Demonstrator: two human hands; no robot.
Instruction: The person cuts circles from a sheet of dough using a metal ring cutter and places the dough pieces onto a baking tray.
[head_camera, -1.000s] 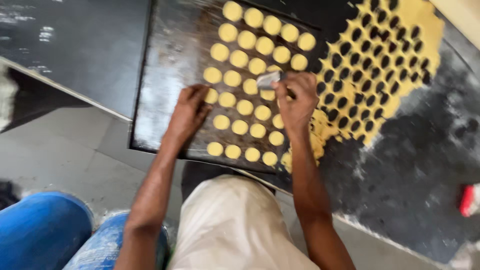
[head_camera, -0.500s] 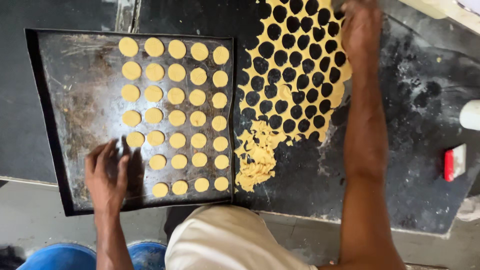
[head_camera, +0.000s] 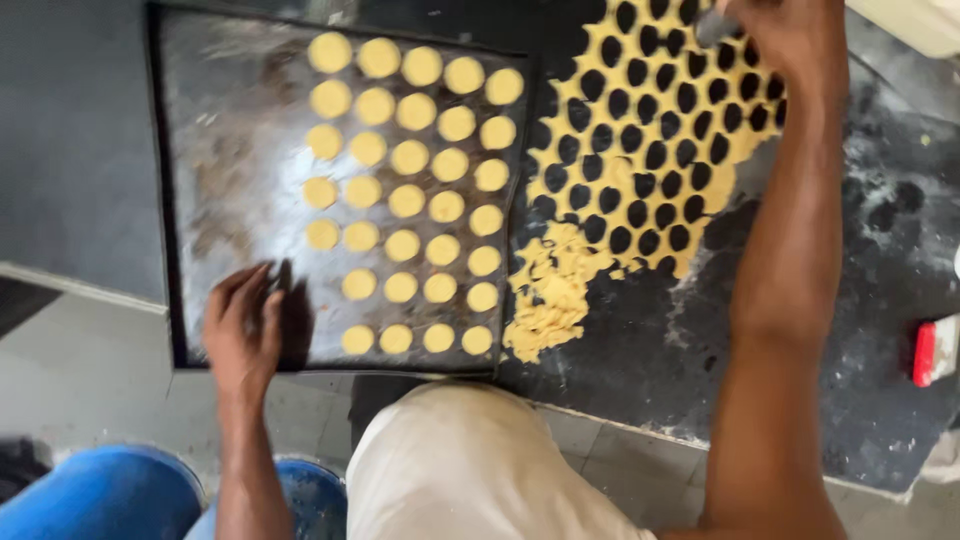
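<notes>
A dark metal baking tray (head_camera: 230, 130) lies on the black counter with several round yellow dough discs (head_camera: 420, 200) set in rows on its right half. My left hand (head_camera: 243, 325) rests flat on the tray's near left corner, fingers spread, holding nothing. To the right lies a rolled yellow dough sheet (head_camera: 665, 130) full of round cut-out holes, with crumbled scraps (head_camera: 548, 300) at its near edge. My right hand (head_camera: 785, 35) reaches to the sheet's far end and grips a small metal cutter (head_camera: 715, 25), partly hidden by the fingers.
The black counter (head_camera: 800, 330) is dusted with flour on the right. A red and white object (head_camera: 935, 350) sits at the right edge. A blue container (head_camera: 100, 495) stands on the tiled floor at the lower left.
My right hand left the tray and reached out to the far end of the dough sheet. My left hand slid to the tray's near left corner. The view shifted.
</notes>
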